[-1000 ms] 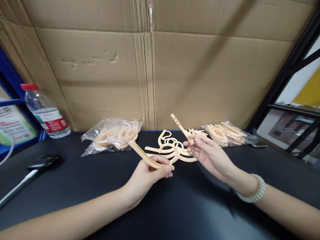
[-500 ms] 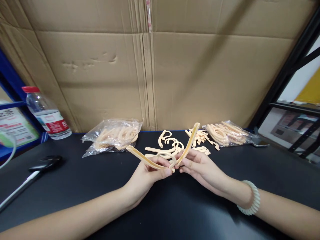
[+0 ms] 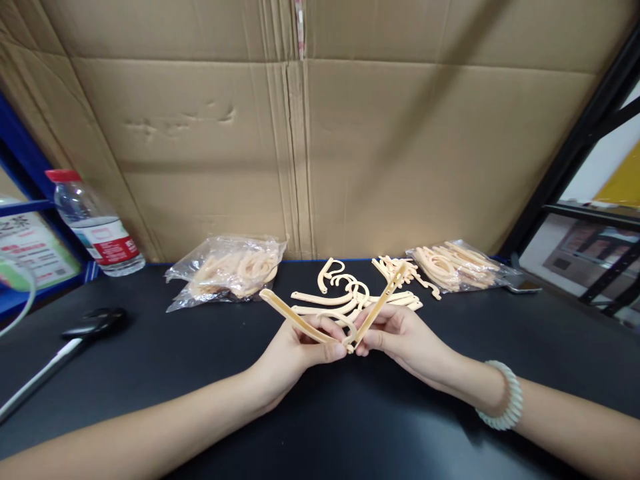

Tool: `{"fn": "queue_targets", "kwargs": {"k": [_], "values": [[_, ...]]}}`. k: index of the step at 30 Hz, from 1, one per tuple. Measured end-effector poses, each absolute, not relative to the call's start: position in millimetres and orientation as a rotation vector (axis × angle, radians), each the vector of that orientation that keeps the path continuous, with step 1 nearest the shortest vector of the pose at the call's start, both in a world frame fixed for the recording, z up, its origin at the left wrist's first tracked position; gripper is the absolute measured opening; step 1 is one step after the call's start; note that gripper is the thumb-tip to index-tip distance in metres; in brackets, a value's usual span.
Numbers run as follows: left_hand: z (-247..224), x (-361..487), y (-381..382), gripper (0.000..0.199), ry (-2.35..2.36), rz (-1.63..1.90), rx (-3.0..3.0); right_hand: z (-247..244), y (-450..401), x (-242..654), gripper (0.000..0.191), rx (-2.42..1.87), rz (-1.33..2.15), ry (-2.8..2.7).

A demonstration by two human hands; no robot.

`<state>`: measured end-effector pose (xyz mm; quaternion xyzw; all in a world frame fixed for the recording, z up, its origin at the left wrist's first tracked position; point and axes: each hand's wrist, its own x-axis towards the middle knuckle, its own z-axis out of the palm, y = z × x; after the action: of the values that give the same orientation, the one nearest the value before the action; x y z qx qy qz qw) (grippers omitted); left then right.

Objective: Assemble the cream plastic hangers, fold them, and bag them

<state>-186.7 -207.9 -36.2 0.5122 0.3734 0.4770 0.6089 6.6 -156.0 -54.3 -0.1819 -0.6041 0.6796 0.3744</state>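
My left hand (image 3: 313, 343) pinches a cream plastic hanger arm (image 3: 287, 313) with a curved hook (image 3: 345, 325) at its inner end. A second hanger arm (image 3: 383, 298), with slots near its raised tip, is gripped between the thumb and fingers of my right hand (image 3: 395, 333). The inner ends of both arms meet between my fingertips, so they form a wide V. Whether they are locked together there I cannot tell. Behind my hands, several hanger pieces (image 3: 320, 300) with hooks lie on the black table (image 3: 320, 427).
Clear bags of hanger parts stand at back left (image 3: 235, 270) and back right (image 3: 457, 265), with a pile of small hook pieces (image 3: 400, 267) near the right one. A water bottle (image 3: 100, 230), a black device (image 3: 94, 323) with a white cable, and a cardboard wall (image 3: 200, 133) surround the table.
The right-hand arm has turned, now showing its slotted side, and its tip is lower. Its inner end has come against the left-hand arm's end, slightly lower than before.
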Motion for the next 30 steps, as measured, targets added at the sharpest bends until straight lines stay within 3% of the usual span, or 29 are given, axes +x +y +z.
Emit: {"fn": "queue_targets", "kwargs": {"k": [16, 30], "values": [[-40, -187, -211, 0.006, 0.822, 1.194, 1.196, -47, -162, 2, 0.013, -0.472, 1.671, -1.565], [-45, -184, -213, 0.013, 0.885, 1.257, 1.133, -48, -172, -2, 0.012, -0.483, 1.542, -1.563]]}}
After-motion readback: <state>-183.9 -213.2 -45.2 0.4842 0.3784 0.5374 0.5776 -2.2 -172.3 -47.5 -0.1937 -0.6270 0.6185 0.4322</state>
